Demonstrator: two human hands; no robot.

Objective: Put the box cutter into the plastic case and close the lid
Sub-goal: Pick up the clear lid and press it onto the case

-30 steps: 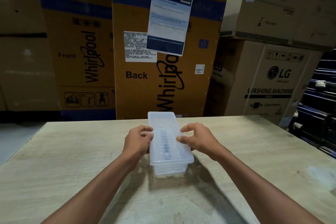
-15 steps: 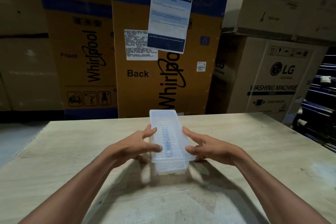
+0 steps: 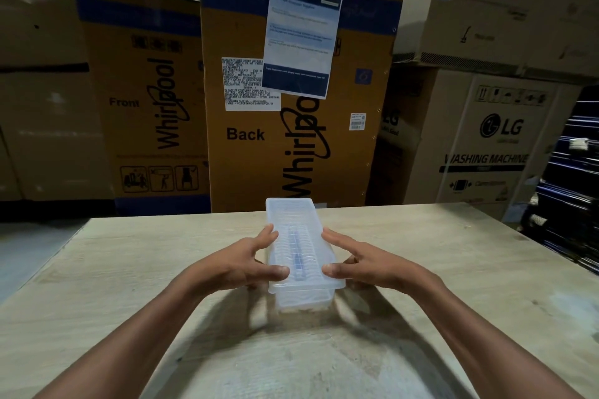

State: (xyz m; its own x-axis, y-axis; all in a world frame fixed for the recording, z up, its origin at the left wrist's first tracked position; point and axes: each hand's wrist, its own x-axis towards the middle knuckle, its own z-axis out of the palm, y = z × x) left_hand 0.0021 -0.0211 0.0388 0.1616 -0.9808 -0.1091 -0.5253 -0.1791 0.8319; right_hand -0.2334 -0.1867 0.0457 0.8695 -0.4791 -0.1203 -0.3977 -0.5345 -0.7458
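A long clear plastic case (image 3: 299, 217) stands on the wooden table (image 3: 129, 269), its ribbed lid lying flat on top. Through the lid a bluish, elongated shape shows, the box cutter (image 3: 296, 253), blurred by the plastic. My left hand (image 3: 240, 264) holds the case's left side, thumb on the lid near its front edge and fingers spread along the wall. My right hand (image 3: 366, 264) mirrors it on the right side, thumb on the lid. The case's lower walls are partly hidden behind both hands.
Tall cardboard appliance boxes (image 3: 291, 107) stand close behind the table's far edge, with a paper sheet (image 3: 301, 39) taped to the middle one. More boxes (image 3: 486, 139) are stacked at the right, and dark shelving (image 3: 570, 188) stands at the far right.
A second ago my fingers were curled on top of the lid. Both hands have since slid out to the case's sides, fingers spread and thumbs on the lid.
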